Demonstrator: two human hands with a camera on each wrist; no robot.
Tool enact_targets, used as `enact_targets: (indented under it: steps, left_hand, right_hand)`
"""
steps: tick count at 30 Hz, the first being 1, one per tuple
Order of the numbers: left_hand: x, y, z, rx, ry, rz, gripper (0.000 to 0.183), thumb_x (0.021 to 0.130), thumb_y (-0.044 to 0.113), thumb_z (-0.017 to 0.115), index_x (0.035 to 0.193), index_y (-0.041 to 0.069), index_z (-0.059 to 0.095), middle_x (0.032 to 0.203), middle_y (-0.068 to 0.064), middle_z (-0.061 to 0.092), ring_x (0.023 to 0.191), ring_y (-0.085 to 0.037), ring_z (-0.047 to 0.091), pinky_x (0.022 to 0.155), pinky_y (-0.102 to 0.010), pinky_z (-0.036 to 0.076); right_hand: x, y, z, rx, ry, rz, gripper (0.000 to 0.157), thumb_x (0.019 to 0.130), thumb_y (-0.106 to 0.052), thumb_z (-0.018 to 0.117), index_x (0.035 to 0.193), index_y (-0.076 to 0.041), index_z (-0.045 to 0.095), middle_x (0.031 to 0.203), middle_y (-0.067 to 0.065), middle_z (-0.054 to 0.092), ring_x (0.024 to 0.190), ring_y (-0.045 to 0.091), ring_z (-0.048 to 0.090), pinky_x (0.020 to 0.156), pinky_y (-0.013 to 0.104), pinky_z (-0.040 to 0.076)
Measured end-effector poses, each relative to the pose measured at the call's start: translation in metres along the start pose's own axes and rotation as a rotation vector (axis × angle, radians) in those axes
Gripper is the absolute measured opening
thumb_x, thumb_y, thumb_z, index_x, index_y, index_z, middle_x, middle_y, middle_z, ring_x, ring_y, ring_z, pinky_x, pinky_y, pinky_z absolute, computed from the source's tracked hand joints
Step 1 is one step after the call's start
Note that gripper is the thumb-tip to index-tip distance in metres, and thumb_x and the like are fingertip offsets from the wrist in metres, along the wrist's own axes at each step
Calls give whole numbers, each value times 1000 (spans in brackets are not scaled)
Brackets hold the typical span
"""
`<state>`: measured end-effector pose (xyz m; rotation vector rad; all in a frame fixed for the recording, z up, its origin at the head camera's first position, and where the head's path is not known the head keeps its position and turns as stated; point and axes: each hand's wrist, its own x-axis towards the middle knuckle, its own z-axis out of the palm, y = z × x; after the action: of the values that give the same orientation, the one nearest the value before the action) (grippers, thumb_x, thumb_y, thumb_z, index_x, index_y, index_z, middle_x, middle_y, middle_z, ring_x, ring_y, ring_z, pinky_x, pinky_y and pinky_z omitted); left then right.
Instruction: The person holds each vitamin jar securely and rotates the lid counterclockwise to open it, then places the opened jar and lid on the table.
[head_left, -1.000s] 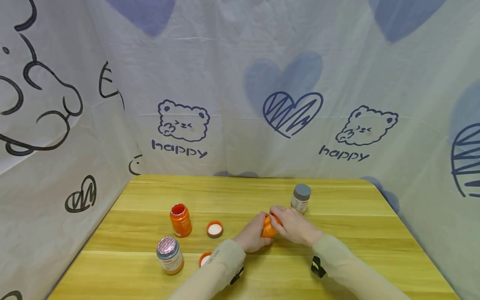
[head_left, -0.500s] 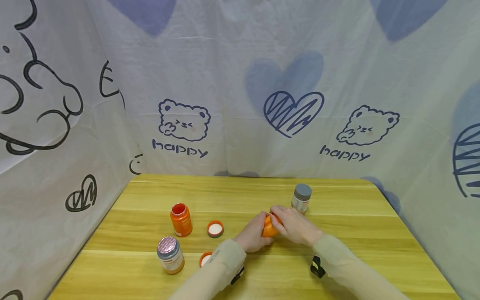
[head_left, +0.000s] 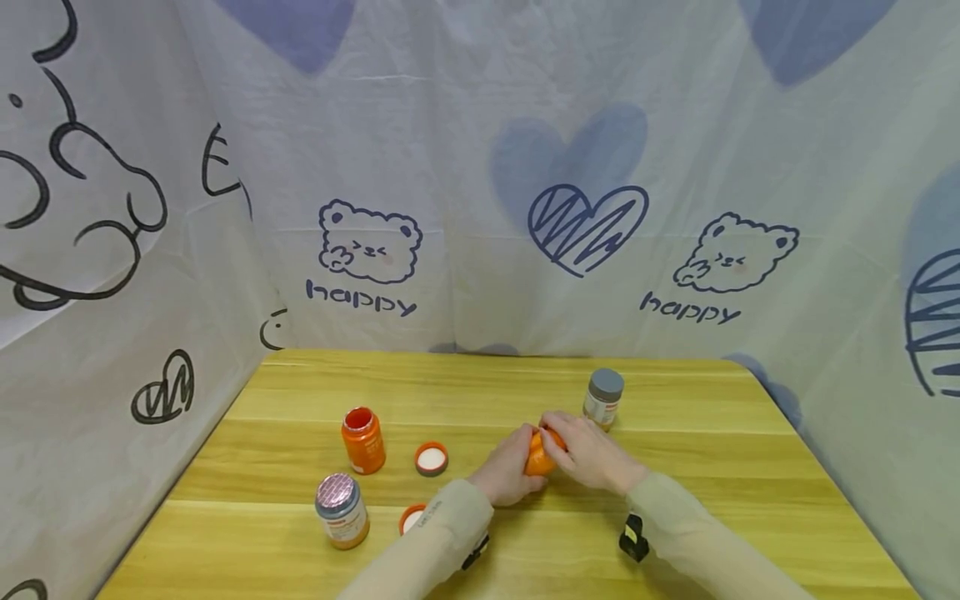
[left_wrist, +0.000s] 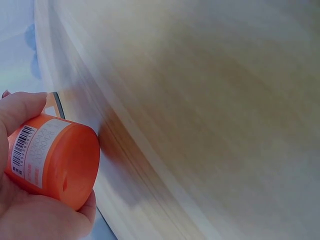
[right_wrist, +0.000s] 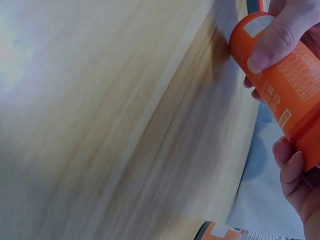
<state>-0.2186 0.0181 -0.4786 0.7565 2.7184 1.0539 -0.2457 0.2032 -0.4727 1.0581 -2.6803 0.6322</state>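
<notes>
A wooden desk fills the lower half of the head view and carries everything. Next in size are the hands, below and right of the frame's centre: the left hand and the right hand both grip one orange jar held between them. In the left wrist view its smooth end sits at the lower left with a barcode label behind; the fingers cover much of the rest, so I cannot tell whether its cap is on or how loose it is.

As for what seems done: at the lower left of the frame, a foil-topped jar stands upright without a cap, its seal apparently in place, and just above it an uncapped red-orange jar stands upright, its mouth bare. What looks left: the held jar, and the grey-capped jar upright beyond the right hand, its lid on.

Smallest are the loose parts: one cap lying inner face up left of the hands, and a second cap below it, partly behind the left sleeve. By that count, uncapping looks about half done.
</notes>
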Motion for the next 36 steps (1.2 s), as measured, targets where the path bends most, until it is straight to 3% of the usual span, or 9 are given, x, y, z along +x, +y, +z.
enact_targets:
  steps: [9,16,29,36]
  left_hand:
    - [1,-2,2,11,-1,-3,53,85,12,79,126,8,46,113,-7,58,98,-18,57,89,-34,49]
    - [0,1,0,6,-2,-14,55,86,13,78,130,7,46,115,-8,59,100,-19,58,91,-36,49]
    - [1,-1,2,34,12,-3,50,85,13,79,121,9,46,107,-5,58,91,-16,55,81,-31,47]
    - [1,-2,3,19,3,-26,49,86,14,79,123,9,46,109,-5,58,92,-17,56,84,-33,49]
  right_hand:
    - [-1,-6,-3,51,10,68,7,102,-17,53,103,-15,59,82,-8,56,66,3,46,60,18,41]
    - [0,-9,-3,107,16,168,8,101,-20,55,105,-14,60,78,-7,56,67,4,47,60,19,42]
    - [7,-17,-14,263,-81,406,22,97,-28,57,98,-7,61,72,1,55,60,11,47,54,23,38]
    - [10,-21,-23,356,-165,550,26,94,-33,58,95,-7,62,77,5,60,61,14,53,56,27,47]
